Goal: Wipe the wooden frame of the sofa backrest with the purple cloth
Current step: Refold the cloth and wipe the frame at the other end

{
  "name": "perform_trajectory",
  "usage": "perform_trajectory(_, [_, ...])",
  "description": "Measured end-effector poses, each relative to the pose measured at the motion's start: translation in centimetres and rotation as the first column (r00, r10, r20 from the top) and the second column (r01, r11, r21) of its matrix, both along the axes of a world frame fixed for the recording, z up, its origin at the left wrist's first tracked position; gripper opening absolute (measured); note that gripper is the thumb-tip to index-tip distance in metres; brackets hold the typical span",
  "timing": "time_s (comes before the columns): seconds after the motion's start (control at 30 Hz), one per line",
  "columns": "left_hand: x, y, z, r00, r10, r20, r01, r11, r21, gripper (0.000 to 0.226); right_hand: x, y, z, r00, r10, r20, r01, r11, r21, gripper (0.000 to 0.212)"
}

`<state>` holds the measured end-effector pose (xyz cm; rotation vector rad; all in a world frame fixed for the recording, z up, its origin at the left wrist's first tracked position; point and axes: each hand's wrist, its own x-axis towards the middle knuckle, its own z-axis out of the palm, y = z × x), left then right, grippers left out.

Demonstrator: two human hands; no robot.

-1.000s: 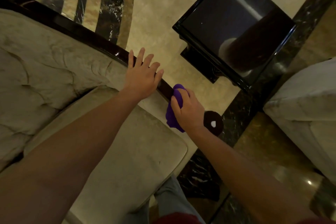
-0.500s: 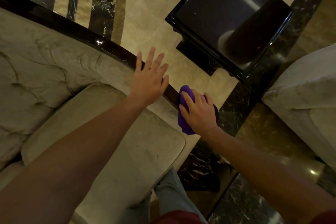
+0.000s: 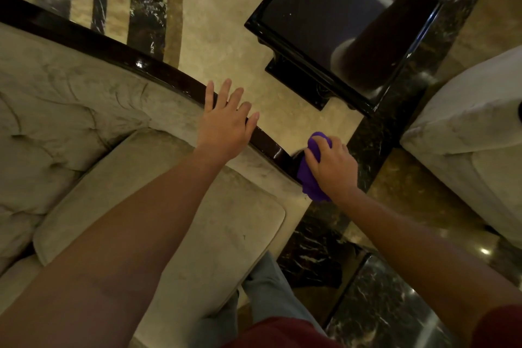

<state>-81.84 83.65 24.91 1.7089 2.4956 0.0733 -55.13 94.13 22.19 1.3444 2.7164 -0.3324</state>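
A dark glossy wooden frame [image 3: 118, 49] runs along the top of the beige sofa backrest [image 3: 70, 99], from upper left down to the middle right. My left hand [image 3: 226, 121] rests flat on the frame with straight, spread fingers. Further right, at the frame's lower end, my right hand [image 3: 332, 165] grips the bunched purple cloth [image 3: 309, 178] and presses it onto the wood. The cloth and hand hide the tip of the frame.
A beige seat cushion [image 3: 169, 206] lies below my left arm. A black glossy side table [image 3: 347, 22] stands on the marble floor [image 3: 226, 22] beyond the frame. Another beige sofa [image 3: 466, 135] is at the right. My legs show at the bottom.
My right hand has slid the purple cloth down the frame to its end, covering the round tip. My left hand has stayed flat on the frame.
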Motion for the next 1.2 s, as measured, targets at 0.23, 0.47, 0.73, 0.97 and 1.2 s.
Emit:
perform_trajectory(0.23, [-0.3, -0.1, 2.3, 0.994, -0.016, 0.111, 0.024, 0.997, -0.071, 0.052, 0.8, 1.0, 1.1, 0.979, -0.19, 0.073, 0.196, 0.977, -0.083, 0.05])
perform_trajectory(0.47, [-2.0, -4.6, 8.4, 0.963, -0.12, 0.241, 0.082, 0.983, 0.163, 0.044, 5.4, 4.7, 4.9, 0.868, -0.458, 0.194, 0.475, 0.878, -0.053, 0.052])
perform_trajectory(0.73, [2.4, -9.6, 15.5, 0.896, 0.0, 0.444, -0.113, 0.967, 0.227, 0.045, 3.7, -1.7, 12.6, 0.775, -0.595, -0.213, 0.514, 0.789, -0.336, 0.043])
perform_trajectory(0.97, [7.9, -15.3, 22.8, 0.671, 0.052, 0.739, -0.253, 0.954, 0.162, 0.051, 1.3, -10.4, 22.3, 0.597, -0.633, -0.492, 0.383, 0.764, -0.519, 0.036])
perform_trajectory(1.2, [12.5, -20.9, 28.8, 0.414, -0.016, 0.91, -0.187, 0.977, 0.102, 0.075, -0.2, -18.6, 29.5, 0.376, -0.712, -0.593, 0.218, 0.69, -0.69, 0.027])
